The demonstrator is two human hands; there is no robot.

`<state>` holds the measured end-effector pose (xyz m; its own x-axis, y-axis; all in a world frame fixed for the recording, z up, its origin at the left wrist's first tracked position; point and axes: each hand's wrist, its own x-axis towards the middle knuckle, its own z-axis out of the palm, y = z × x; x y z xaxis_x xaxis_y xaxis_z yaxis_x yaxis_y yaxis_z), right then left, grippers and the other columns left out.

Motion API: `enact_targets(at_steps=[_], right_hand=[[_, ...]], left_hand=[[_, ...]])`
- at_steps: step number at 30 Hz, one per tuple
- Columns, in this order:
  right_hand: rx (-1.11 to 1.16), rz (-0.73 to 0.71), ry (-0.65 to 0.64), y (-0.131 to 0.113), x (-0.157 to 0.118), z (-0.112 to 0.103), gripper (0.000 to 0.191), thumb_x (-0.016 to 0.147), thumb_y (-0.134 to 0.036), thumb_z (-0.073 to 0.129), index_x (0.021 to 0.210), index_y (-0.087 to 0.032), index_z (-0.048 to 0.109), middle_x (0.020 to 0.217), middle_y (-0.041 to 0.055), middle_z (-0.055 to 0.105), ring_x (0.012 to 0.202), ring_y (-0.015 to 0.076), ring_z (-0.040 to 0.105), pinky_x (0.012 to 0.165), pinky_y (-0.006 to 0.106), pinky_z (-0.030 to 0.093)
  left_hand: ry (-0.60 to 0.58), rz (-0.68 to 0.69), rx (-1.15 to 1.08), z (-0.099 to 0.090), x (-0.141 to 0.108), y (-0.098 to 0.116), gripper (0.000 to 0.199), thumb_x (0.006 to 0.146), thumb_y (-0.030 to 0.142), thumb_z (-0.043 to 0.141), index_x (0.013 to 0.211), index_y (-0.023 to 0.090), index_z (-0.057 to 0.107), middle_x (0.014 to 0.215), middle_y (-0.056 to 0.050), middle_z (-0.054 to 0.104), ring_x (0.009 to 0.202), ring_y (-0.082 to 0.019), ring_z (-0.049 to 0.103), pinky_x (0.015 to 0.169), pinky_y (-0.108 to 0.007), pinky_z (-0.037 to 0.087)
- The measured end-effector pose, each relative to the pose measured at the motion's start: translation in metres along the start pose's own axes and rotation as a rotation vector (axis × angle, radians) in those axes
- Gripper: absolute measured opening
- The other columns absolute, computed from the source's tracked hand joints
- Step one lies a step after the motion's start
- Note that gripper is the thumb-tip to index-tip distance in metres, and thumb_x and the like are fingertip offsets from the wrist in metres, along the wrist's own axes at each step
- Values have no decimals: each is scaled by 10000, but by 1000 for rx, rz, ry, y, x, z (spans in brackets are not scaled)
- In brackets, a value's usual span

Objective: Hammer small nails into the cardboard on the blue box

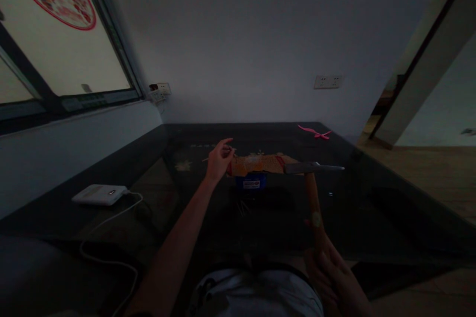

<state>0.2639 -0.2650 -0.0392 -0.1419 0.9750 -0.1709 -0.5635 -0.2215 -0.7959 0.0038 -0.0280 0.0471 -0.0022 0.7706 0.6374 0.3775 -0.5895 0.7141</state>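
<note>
My right hand (329,272) is wrapped round the wooden handle of a hammer (313,198), whose long metal head is raised at the right end of a piece of brown cardboard (260,163). The cardboard lies across a blue container (252,182) with a white label. At its left end, my left hand (220,161) pinches a thin, dark nail (235,158) between thumb and fingers, close to the cardboard. The dim light hides its tip. Nearer to me, a few thin nails (243,208) lie on the dark tabletop.
A white power bank (101,194) with a white cable (111,218) lies on the left of the dark table (208,228). Pink strips (316,132) lie at the far right. Pale bits (183,165) lie left of the cardboard. A wall stands behind the table.
</note>
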Motion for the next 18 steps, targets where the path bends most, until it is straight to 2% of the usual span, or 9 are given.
enact_targets(at_steps=[3, 8, 18], right_hand=[[3, -5, 5, 2, 0, 2, 714, 752, -466, 667, 1365, -398, 309, 479, -124, 319, 372, 10, 111, 324, 105, 142], [-17, -18, 5, 5, 1, 3, 727, 763, -459, 658, 1386, -341, 302, 475, -119, 343, 370, 11, 124, 325, 111, 140], [-42, -20, -40, 6, 4, 1, 731, 773, -460, 646, 1399, -327, 293, 478, -119, 331, 367, 11, 123, 316, 109, 153]], left_hand=[[24, 7, -19, 13, 7, -12, 374, 760, 220, 589, 1126, 142, 560, 854, -53, 664, 726, -120, 650, 710, -239, 525], [5, -22, -10, 19, 7, -26, 169, 751, 250, 602, 870, 147, 661, 860, -69, 694, 792, -158, 651, 774, -296, 520], [-120, -53, 7, 21, -1, -35, 172, 760, 259, 587, 853, 148, 680, 836, -62, 703, 766, -164, 656, 727, -282, 521]])
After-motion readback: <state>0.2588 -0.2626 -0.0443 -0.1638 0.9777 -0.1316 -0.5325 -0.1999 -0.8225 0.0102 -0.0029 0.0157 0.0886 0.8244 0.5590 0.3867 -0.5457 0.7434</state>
